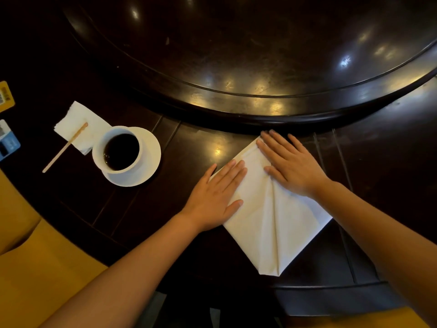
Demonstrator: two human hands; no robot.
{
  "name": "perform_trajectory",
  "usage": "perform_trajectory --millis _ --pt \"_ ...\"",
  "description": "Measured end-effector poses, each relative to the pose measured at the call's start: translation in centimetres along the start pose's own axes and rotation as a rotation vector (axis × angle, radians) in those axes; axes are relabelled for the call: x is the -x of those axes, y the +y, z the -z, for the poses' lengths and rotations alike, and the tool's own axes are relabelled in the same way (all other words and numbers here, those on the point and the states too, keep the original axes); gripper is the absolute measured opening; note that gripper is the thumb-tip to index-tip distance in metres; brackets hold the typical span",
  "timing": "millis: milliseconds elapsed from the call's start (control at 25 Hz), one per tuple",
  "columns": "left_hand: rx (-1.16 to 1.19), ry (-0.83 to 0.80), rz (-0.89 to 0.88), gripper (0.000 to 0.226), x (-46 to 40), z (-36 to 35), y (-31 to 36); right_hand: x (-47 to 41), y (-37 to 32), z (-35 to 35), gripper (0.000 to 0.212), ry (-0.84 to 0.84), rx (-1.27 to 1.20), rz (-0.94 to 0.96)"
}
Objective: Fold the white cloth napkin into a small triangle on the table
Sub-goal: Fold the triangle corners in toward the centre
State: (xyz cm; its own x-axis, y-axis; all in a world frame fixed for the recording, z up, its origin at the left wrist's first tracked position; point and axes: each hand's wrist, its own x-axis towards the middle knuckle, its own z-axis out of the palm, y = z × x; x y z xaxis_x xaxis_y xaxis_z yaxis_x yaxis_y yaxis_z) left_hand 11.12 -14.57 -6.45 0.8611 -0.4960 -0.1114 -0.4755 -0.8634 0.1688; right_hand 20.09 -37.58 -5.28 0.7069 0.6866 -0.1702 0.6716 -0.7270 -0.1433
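Dark wooden surface (189, 147): napkin (272, 223) right of cup (118, 150), long axis near-far, tip nearward, left hand (212, 197) and right hand (290, 164) flat, open, pressing it.

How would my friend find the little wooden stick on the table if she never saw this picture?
Start at the white coffee cup on its saucer, on the left of the dark table. Just left of the cup lies a crumpled paper napkin. The wooden stick rests slanted across it, its lower end on the bare table: the only thin, tan, straight thing there, far from the cloth napkin under the hands.
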Motion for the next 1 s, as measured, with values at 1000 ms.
perform_trajectory --millis 1000 --pt "0.022 0.118 0.120 0.067 -1.0 -0.2 4.3 0.1 0.8 -0.2 0.061 -0.029 0.041 0.027"
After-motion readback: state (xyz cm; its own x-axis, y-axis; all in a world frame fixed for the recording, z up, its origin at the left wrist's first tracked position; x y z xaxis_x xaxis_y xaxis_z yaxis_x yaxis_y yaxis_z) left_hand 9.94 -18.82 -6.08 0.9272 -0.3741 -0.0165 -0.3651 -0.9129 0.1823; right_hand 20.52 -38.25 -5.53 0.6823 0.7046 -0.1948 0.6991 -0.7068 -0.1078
